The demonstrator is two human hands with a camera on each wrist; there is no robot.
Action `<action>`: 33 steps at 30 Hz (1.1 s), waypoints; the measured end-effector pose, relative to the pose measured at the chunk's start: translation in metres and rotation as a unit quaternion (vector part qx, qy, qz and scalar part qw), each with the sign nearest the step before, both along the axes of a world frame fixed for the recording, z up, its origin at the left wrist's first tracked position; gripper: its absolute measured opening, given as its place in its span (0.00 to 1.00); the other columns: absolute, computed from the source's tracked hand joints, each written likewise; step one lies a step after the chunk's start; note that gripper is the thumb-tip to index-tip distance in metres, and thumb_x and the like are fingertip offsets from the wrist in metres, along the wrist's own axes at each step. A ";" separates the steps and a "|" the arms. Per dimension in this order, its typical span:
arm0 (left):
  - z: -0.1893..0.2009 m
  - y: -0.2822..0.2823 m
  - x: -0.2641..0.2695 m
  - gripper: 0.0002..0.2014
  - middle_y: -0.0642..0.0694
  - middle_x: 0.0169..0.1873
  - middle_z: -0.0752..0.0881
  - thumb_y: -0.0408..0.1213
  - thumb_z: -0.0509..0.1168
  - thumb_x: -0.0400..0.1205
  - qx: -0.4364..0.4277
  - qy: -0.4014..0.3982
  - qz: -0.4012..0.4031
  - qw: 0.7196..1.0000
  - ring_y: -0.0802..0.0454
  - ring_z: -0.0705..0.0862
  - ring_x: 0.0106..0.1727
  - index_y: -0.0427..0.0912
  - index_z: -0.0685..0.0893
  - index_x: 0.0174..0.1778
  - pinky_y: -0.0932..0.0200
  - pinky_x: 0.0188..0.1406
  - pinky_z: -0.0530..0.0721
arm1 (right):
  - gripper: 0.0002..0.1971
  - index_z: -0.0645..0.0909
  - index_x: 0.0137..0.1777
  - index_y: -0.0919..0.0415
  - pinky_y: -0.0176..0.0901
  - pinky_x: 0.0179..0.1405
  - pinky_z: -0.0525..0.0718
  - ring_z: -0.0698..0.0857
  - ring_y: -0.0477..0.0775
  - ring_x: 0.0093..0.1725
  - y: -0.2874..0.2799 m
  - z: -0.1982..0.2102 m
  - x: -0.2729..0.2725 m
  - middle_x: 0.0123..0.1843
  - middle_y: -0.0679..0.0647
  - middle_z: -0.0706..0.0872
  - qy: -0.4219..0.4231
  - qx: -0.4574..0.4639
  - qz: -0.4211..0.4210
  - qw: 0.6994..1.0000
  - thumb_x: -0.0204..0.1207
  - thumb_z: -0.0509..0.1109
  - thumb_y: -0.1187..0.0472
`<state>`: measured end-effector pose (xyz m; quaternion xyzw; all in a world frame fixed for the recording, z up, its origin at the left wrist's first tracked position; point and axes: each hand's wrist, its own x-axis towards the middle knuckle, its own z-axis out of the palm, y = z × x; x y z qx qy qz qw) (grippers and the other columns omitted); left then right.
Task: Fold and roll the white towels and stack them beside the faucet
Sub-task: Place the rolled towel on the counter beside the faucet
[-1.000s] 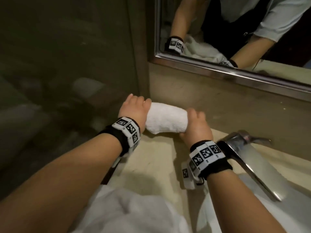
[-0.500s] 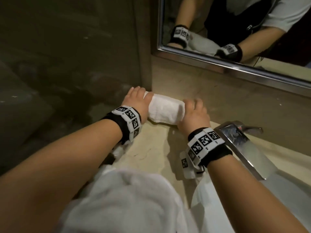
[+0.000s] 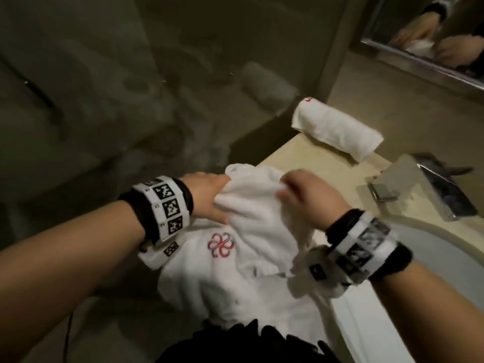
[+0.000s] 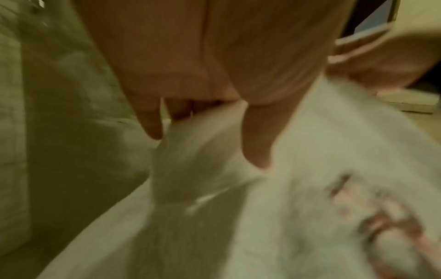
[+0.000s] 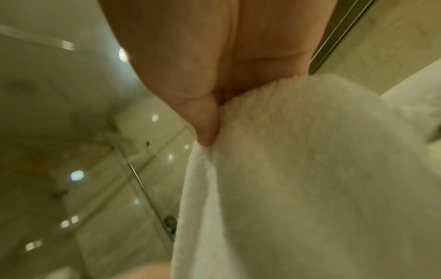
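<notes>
Both hands, the left hand (image 3: 207, 196) and right hand (image 3: 307, 199), now pinch a loose towel (image 3: 251, 231) on the surface (image 3: 337, 174), having left the rolled towel (image 3: 337, 128) beyond them beside the faucet (image 3: 429, 189); the second fold is probably starting.

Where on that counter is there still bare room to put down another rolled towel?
Bare beige counter shows between the rolled towel by the wall, the faucet and the loose towel that both hands, left and right, grip. Nearer the person it is crowded: loose towel covers the counter's front.
</notes>
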<state>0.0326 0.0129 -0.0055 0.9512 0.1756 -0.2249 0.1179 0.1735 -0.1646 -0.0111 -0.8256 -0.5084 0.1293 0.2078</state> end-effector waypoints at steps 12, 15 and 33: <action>0.099 -0.112 -0.018 0.18 0.38 0.58 0.84 0.28 0.59 0.75 -0.202 -0.371 0.002 0.906 0.44 0.80 0.62 0.33 0.77 0.62 0.63 0.53 0.73 | 0.30 0.69 0.70 0.70 0.45 0.75 0.69 0.71 0.57 0.72 -0.052 0.044 -0.088 0.71 0.63 0.73 0.211 0.134 0.010 0.968 0.68 0.75 0.69; 0.124 -0.138 -0.024 0.22 0.42 0.55 0.81 0.34 0.63 0.72 -0.282 -0.390 -0.018 0.877 0.55 0.79 0.56 0.35 0.75 0.63 0.65 0.55 0.76 | 0.16 0.77 0.60 0.69 0.60 0.68 0.74 0.77 0.60 0.65 -0.087 0.077 -0.089 0.63 0.68 0.80 0.200 0.242 -0.057 0.948 0.72 0.69 0.72; 0.076 -0.524 0.021 0.17 0.56 0.53 0.83 0.46 0.65 0.79 -0.419 -0.012 -0.328 0.847 0.61 0.82 0.49 0.49 0.80 0.64 0.79 0.42 0.78 | 0.12 0.84 0.25 0.48 0.22 0.25 0.77 0.81 0.29 0.26 -0.535 0.178 -0.185 0.23 0.37 0.85 0.083 0.355 -0.460 0.810 0.54 0.63 0.66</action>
